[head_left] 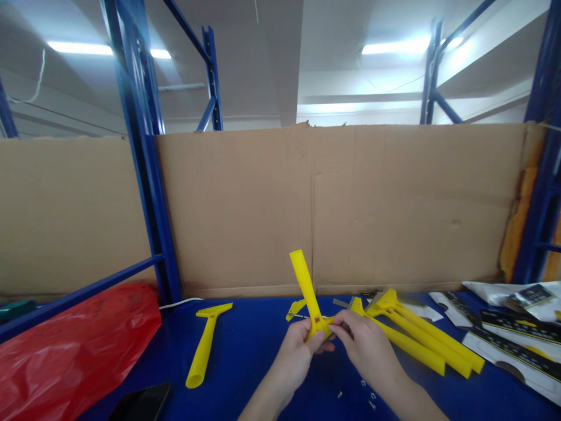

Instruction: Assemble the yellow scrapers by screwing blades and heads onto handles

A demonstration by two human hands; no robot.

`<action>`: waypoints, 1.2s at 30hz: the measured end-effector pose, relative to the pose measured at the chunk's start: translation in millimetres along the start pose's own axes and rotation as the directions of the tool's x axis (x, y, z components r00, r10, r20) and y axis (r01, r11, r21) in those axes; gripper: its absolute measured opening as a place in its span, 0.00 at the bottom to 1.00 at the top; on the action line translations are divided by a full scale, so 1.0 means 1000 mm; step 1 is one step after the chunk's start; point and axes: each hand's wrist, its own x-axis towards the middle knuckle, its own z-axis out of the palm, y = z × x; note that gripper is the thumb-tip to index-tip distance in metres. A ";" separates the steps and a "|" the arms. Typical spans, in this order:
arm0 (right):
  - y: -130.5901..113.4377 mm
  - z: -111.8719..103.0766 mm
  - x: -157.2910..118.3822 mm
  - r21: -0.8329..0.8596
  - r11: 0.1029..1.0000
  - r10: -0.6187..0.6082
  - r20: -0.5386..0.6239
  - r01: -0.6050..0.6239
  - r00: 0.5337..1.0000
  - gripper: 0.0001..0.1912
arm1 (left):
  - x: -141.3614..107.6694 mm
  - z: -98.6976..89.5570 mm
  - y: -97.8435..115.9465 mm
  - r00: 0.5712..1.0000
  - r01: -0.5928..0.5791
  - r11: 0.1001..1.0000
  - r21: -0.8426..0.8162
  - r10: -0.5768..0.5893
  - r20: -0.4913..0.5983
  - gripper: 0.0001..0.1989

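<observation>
My left hand (298,349) is wrapped round the head of a yellow scraper (304,282), whose hollow handle points up and slightly left. Thumb and fingers of my right hand (367,344) are pinched at the right end of that head; whatever they hold is too small or hidden to make out. Just behind the held scraper lie a yellow plastic piece (295,309) and a thin metal shaft. Several small metal parts (371,400) are scattered on the blue table (249,356) below my right hand.
Another yellow scraper (204,348) lies to the left, and several with metal blades (421,342) lie to the right. Black-and-white packaging (517,356) covers the far right. At left are a red bag (87,351) and a phone (140,403). A cardboard wall (245,210) stands behind.
</observation>
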 end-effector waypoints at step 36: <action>0.037 0.017 -0.006 -0.200 0.979 0.060 0.073 -0.044 0.996 0.13 | 0.011 -0.019 -0.006 0.889 0.104 0.995 0.001 -0.092 -0.448 0.10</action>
